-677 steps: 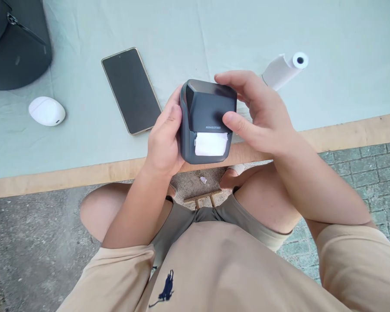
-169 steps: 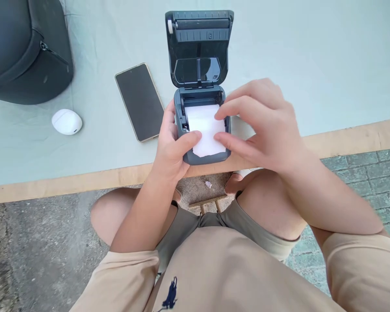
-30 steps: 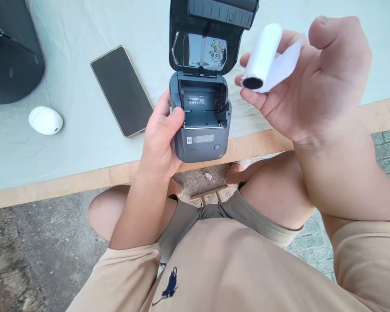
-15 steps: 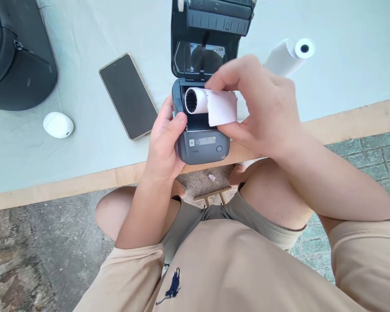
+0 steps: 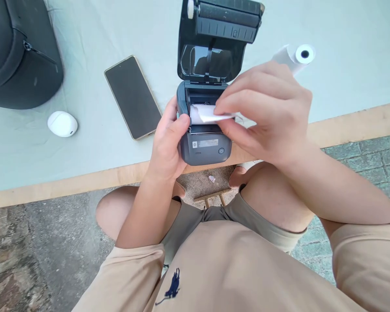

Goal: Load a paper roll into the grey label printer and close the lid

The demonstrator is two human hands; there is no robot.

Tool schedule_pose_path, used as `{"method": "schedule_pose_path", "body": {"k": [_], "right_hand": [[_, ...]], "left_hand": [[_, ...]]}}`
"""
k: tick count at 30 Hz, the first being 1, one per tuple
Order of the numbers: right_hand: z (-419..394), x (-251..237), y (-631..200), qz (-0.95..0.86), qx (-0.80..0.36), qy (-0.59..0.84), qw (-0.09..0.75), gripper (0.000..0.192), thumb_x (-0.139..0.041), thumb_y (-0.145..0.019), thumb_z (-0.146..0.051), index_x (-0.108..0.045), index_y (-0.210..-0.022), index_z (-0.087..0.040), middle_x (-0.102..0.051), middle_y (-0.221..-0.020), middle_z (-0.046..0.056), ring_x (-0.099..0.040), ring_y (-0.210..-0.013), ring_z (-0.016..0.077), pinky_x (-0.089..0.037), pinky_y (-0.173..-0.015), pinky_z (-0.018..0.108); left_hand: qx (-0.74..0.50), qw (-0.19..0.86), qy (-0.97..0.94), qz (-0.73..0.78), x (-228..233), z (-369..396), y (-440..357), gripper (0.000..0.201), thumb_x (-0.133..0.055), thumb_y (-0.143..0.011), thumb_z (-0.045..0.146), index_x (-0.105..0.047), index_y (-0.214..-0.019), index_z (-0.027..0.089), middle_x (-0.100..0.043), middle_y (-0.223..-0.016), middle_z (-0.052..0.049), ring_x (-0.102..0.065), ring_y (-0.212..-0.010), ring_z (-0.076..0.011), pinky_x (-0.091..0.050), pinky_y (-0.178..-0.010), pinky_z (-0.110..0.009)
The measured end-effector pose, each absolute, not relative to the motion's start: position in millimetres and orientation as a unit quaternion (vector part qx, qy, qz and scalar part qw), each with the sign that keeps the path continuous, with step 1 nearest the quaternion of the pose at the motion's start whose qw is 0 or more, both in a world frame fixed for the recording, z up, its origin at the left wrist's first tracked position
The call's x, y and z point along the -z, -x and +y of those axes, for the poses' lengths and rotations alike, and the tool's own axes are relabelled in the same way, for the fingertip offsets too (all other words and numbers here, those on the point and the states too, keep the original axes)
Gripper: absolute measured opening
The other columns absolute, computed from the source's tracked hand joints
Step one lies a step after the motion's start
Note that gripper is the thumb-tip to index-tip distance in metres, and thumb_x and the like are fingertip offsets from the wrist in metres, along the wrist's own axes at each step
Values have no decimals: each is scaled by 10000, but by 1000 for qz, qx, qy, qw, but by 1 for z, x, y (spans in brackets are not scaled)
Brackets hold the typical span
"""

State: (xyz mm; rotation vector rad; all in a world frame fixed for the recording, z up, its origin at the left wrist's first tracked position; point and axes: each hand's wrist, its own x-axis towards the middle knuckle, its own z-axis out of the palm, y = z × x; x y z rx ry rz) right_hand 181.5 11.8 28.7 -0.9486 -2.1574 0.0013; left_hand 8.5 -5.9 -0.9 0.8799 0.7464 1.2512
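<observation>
paper roll (image 5: 205, 113) sits low in the open printer (image 5: 204, 130) bay at the table (image 5: 84, 143) edge, loose end not yet fed, lid up. right hand (image 5: 269, 112) grip pinches the paper's end; left hand (image 5: 167, 145) grip clasps the printer body.

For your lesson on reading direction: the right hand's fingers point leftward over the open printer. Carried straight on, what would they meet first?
Probably the left hand's thumb, clamped on the left wall of the dark grey open-lidded printer. The right hand pinches the white paper roll just short of it; depth is unclear.
</observation>
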Motion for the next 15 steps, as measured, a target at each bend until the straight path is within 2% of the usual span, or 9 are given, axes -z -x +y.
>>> {"method": "schedule_pose_path", "body": {"k": [4,7,9,11,12,15], "right_hand": [[6,-30,-181,-889,-14,293,351,158,-549,-927,-341,-630,-854,-227,-739,-919,-63,-690,-985,196,-526,-806,387],[9,-30,-184,-880,-43,276,384,173,-581,-911,-376,-620,-838,-224,-731,-878,-44,-687,-937,188,-546,-794,388],[12,-31,-188,-860,-49,292,416,129,-585,-900,-326,-627,-856,-213,-710,-889,-2,-670,-904,178,-552,-818,383],[15,-34,-193,-825,-50,346,444,156,-596,-882,-337,-643,-954,-206,-674,-1017,50,-640,-1017,202,-549,-868,378],[15,-35,-195,-805,-56,378,453,236,-599,-879,-370,-635,-1053,-215,-640,-1138,65,-606,-1123,225,-542,-911,377],[16,-39,-200,-767,-150,437,445,497,-592,-890,-472,-467,-1338,-298,-440,-1475,25,-447,-1383,264,-489,-1051,372]], "left_hand": [[-540,662,-409,319,7,-5,-5,381,-675,-811,422,-608,-1128,222,-686,-1046,-52,-642,-1157,-271,-565,-931,-361],[-538,641,-429,341,12,-6,-3,450,-760,-730,337,-595,-1137,237,-681,-1046,-34,-693,-1003,-241,-582,-782,-311],[-534,635,-436,349,14,-6,-2,509,-771,-708,331,-579,-1171,239,-677,-1084,-45,-701,-980,-251,-586,-772,-330],[-529,633,-442,351,16,-6,-1,585,-781,-685,332,-553,-1215,239,-668,-1132,-62,-698,-1002,-273,-590,-796,-362],[-529,631,-448,350,16,-5,-1,624,-789,-669,339,-540,-1232,238,-662,-1149,-70,-694,-1013,-283,-589,-803,-374],[-522,619,-468,353,17,-3,0,714,-804,-636,375,-507,-1271,239,-642,-1180,-87,-683,-1024,-301,-585,-809,-397]]}}
